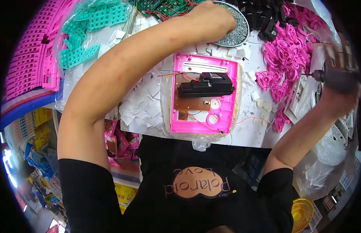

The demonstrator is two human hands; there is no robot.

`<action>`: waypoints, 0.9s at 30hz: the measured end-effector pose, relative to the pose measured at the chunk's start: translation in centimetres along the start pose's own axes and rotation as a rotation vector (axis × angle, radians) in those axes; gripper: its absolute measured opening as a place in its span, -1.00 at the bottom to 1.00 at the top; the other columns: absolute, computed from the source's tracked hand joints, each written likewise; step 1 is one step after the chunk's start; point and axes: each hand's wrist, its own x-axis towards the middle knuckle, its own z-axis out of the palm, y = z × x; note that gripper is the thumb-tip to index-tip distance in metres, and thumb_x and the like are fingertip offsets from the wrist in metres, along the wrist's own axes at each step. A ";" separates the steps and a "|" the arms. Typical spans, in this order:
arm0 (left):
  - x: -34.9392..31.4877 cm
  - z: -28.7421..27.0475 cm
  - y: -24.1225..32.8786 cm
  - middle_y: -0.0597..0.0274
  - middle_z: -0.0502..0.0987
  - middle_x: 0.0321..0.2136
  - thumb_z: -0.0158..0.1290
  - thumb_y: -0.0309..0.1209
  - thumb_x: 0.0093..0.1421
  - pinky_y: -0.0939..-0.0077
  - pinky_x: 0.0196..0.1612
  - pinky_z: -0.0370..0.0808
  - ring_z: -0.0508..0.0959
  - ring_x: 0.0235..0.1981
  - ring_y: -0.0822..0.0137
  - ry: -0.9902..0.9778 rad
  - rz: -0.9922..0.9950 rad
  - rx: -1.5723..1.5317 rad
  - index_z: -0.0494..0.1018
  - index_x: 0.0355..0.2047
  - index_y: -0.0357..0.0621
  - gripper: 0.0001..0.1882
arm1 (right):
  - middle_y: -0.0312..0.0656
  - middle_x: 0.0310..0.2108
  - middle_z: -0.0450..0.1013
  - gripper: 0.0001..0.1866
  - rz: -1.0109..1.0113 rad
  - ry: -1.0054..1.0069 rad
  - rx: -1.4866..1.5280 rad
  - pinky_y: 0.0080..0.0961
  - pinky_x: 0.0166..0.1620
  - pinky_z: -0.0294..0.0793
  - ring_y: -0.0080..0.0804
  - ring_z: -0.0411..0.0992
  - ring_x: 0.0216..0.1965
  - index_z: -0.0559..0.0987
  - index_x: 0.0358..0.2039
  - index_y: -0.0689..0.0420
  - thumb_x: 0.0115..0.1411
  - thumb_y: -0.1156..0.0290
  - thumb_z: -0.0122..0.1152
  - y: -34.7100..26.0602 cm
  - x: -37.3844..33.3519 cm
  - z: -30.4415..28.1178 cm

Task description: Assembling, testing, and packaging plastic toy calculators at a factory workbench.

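My left hand (213, 23) reaches across to a round metal dish (248, 29) heaped with small silver screws (236, 37). Its fingers are curled down at the screws, and whatever they pinch is hidden. Out at the right, my right hand (345, 95) is wrapped round a dark electric screwdriver (338, 77), somewhat blurred, its thin bit pointing left. Between my arms lies a pink plastic housing (234, 112), open side up. Inside it sit a black plastic module (207, 88), a brown circuit board (188, 103) and red wires, one trailing out to the right.
Teal button pads (106, 17) and pink grids (28, 50) lie at the left. Green circuit boards (165, 7) and black parts (266, 15) are at the back. Pink ring parts (285, 54) pile up at the right. White paper scraps (143, 106) litter the table.
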 end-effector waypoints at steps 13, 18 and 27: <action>-6.1 -8.0 6.9 0.24 0.64 -0.44 0.13 -0.27 0.23 0.14 -0.08 0.31 0.59 -0.33 0.22 0.351 0.026 -0.006 0.62 -0.45 -0.04 -0.82 | -0.34 -0.39 0.26 -0.60 0.372 -0.309 0.931 -0.33 -0.03 0.32 -0.50 0.27 -0.31 0.37 0.20 0.16 0.37 0.41 0.00 -0.2 -3.2 7.1; -13.1 -6.8 11.3 0.40 0.65 -0.36 0.26 -0.45 0.15 0.25 -0.01 0.21 0.58 -0.29 0.35 0.345 -0.177 -0.453 0.61 -0.34 0.00 -0.92 | -0.54 -0.53 0.33 -0.68 0.230 -0.452 1.149 -0.53 -0.21 0.37 -0.68 0.29 -0.47 0.43 0.09 -0.04 0.36 0.25 0.12 -4.2 -4.5 9.2; -14.5 -5.9 11.8 0.43 0.62 -0.42 0.29 -0.43 0.10 0.22 -0.03 0.21 0.56 -0.33 0.35 0.401 -0.274 -0.613 0.60 -0.40 0.02 -0.92 | -0.52 -0.55 0.33 -0.71 0.222 -0.530 0.995 -0.54 -0.31 0.41 -0.65 0.27 -0.54 0.40 0.05 -0.14 0.36 0.19 0.16 -6.4 -5.3 11.4</action>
